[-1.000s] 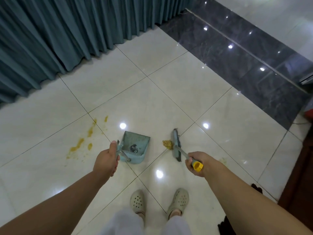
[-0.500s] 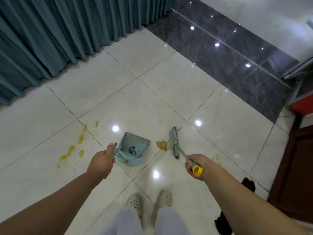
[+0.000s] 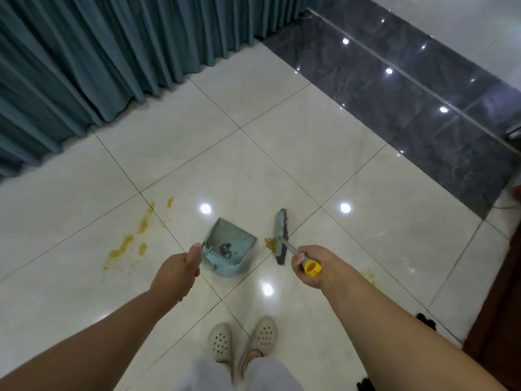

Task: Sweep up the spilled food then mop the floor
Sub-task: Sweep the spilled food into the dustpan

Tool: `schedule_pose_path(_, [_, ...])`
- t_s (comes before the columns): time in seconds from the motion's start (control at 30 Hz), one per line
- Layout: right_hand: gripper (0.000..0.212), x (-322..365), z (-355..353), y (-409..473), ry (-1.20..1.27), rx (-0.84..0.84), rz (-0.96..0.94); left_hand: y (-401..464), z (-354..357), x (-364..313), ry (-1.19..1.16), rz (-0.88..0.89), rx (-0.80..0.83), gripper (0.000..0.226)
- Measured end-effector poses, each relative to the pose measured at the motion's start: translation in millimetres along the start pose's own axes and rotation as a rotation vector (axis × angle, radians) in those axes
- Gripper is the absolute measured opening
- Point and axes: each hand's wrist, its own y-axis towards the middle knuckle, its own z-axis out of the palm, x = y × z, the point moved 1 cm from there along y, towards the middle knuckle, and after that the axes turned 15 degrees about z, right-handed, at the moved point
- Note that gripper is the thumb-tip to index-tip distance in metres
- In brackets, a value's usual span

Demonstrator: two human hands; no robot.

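Note:
My left hand [image 3: 177, 272] grips the handle of a pale blue dustpan [image 3: 229, 251] resting on the cream tile floor, its mouth facing right; a dark bit of debris lies inside. My right hand [image 3: 310, 266] is closed around the yellow-ended handle of a blue broom [image 3: 281, 239], whose head stands on the floor just right of the pan. A small pile of yellow-brown food [image 3: 270, 244] sits between the broom head and the pan's mouth. Yellow smears [image 3: 128, 244] stain the tiles to the left, and a fainter one [image 3: 370, 273] lies by my right wrist.
A teal curtain [image 3: 112, 60] hangs along the far left. A dark marble strip [image 3: 408, 103] crosses the upper right. Dark wooden furniture [image 3: 499, 306] stands at the right edge with black items [image 3: 425, 324] beside it. My feet in beige clogs [image 3: 242, 338] stand below.
The broom head has pushed the food pile leftward, closer to the dustpan's mouth. My view has shifted a little; both hands keep their grips.

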Motion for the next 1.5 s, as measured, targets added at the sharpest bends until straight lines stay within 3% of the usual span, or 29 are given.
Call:
schedule_pose_path(0.4, [0.016, 35.0, -7.9, -23.0, 0.038, 0.051, -0.024, -0.3, -2.4, -16.8, 0.047, -0.042, 0.027, 0.066])
schedule_pose_path(0.77, [0.019, 61.5, -25.2, -44.6, -0.376, -0.148, -0.068, -2.4, -13.5, -37.6, -0.044, -0.041, 0.103, 0.060])
schedule_pose_path(0.93, [0.021, 62.1, -26.4, -34.3, -0.433, -0.209, -0.059, 4.4, -18.4, -37.4, -0.040, -0.056, 0.163, 0.061])
schedule_pose_path(1.2, [0.015, 57.7, -40.7, -10.9, -0.518, -0.253, -0.058, 16.7, -18.3, -39.9, 0.125, 0.040, 0.344, 0.094])
schedule_pose_path(1.37, [0.019, 61.4, -46.6, -9.1, -0.614, -0.300, -0.079, 27.3, -10.0, -40.6, 0.150, 0.011, 0.333, 0.065])
schedule_pose_path(1.5, [0.017, 59.4, -43.9, -8.5, -0.666, -0.340, -0.100, 37.6, -11.6, -42.1, 0.108, 0.027, 0.315, 0.064])
